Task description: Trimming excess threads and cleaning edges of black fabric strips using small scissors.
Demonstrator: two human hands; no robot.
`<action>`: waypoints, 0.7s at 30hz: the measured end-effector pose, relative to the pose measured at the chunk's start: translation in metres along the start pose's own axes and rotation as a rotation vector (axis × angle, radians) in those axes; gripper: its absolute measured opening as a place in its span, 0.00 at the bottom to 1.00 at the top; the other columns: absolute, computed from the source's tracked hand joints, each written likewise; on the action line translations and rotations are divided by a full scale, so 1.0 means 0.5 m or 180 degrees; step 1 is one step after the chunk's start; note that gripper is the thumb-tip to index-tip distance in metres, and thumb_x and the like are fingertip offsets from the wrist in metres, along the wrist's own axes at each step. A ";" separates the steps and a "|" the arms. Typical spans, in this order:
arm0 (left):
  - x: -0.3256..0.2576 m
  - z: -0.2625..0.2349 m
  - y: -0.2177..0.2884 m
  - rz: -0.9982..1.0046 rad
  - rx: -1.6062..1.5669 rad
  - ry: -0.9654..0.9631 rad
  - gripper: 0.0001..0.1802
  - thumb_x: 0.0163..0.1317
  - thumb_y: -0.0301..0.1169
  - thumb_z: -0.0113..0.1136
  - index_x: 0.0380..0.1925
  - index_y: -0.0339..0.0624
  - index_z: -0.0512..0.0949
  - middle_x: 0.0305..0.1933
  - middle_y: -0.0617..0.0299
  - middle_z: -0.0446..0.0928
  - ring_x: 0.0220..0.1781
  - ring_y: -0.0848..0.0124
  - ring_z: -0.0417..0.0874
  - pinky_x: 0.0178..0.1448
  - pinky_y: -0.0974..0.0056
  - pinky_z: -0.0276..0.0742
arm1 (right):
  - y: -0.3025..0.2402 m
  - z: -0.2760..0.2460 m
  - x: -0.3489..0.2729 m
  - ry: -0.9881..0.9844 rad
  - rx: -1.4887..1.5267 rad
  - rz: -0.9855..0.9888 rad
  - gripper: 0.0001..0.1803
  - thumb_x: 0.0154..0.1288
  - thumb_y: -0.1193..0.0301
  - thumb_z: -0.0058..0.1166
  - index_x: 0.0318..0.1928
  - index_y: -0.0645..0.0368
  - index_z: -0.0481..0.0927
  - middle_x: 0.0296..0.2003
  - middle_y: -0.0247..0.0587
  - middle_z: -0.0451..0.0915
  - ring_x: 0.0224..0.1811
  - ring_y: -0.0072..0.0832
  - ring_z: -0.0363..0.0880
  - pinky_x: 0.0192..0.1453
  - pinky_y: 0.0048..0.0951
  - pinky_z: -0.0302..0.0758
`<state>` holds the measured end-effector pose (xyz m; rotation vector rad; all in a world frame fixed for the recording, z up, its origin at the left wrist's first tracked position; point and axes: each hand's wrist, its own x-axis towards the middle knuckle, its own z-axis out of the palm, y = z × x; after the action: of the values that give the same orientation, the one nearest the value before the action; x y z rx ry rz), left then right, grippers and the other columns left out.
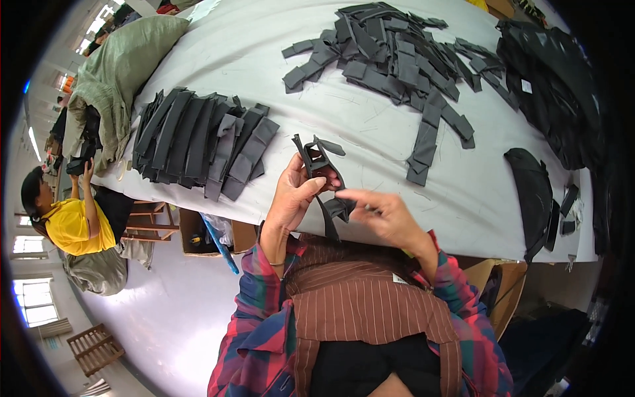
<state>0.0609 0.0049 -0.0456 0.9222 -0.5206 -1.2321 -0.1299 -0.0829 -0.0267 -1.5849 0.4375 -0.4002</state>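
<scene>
A white table (278, 59) spreads away beyond both hands, filling most of the view. Far off to the right of the right hand, a heap of black cloth (552, 86) lies along the table's edge. Straight ahead of the hands, well apart from them, sits a loose scatter of grey strips (397, 56). Ahead and to the left of the left hand, near it, a neater fanned stack (198, 142) of the same dark strips lies on the table. Further left still, a green sack (119, 73) slumps over the table end. To the right of the right hand, near the table edge, rests a black pouch (532, 192). Far to the left and lower, another person in a yellow shirt (73, 225) stands beside the table with raised hands.

The left hand (294, 195) is closed around the upper part of a dark strap piece (321, 172), thumb and fingers gripping it upright above the table edge. The right hand (380, 212) pinches the lower end of that same piece between thumb and forefinger, the other fingers loosely curled. The strap piece hangs between the two hands, touching both, just in front of the brown striped apron (367, 298).
</scene>
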 end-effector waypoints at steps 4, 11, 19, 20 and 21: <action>-0.007 0.020 0.068 0.0499 0.0703 0.0765 0.24 0.54 0.20 0.58 0.53 0.35 0.66 0.38 0.57 0.76 0.31 0.70 0.80 0.35 0.69 0.74 | 0.040 0.017 -0.014 -0.1168 -0.0755 -0.0204 0.08 0.59 0.70 0.59 0.38 0.59 0.84 0.34 0.44 0.83 0.35 0.34 0.82 0.41 0.29 0.76; 0.012 -0.101 0.270 0.2661 0.3716 0.2174 0.39 0.49 0.25 0.64 0.62 0.29 0.61 0.44 0.51 0.71 0.48 0.64 0.76 0.54 0.65 0.71 | 0.044 -0.027 -0.039 -0.0208 -0.0834 0.0409 0.04 0.61 0.77 0.56 0.33 0.64 0.82 0.24 0.36 0.79 0.27 0.20 0.74 0.33 0.23 0.70; 0.060 -0.443 0.436 0.1613 0.5990 0.3455 0.37 0.55 0.36 0.62 0.64 0.39 0.61 0.60 0.48 0.67 0.62 0.51 0.67 0.63 0.44 0.62 | 0.062 -0.106 0.009 0.1830 -0.1775 -0.0066 0.13 0.60 0.73 0.58 0.46 0.59 0.79 0.53 0.44 0.72 0.41 0.30 0.77 0.42 0.28 0.73; 0.071 -0.465 0.389 0.0178 0.6036 0.3437 0.35 0.58 0.40 0.60 0.63 0.40 0.62 0.62 0.51 0.67 0.65 0.53 0.65 0.63 0.38 0.60 | 0.079 -0.113 0.010 0.1836 -0.1801 -0.0083 0.13 0.60 0.73 0.58 0.46 0.59 0.79 0.53 0.44 0.72 0.41 0.30 0.77 0.42 0.28 0.73; 0.074 -0.504 0.364 0.0595 0.6030 0.3475 0.34 0.59 0.43 0.57 0.63 0.40 0.63 0.64 0.53 0.66 0.66 0.54 0.64 0.62 0.35 0.59 | 0.109 -0.119 0.013 0.2042 -0.2394 -0.0114 0.18 0.57 0.71 0.60 0.49 0.57 0.77 0.57 0.45 0.69 0.42 0.35 0.78 0.44 0.32 0.74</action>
<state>0.3696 0.0581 -0.0399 2.7201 -0.7379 0.4682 -0.1562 -0.1401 -0.0775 -2.1724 1.1502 -0.8449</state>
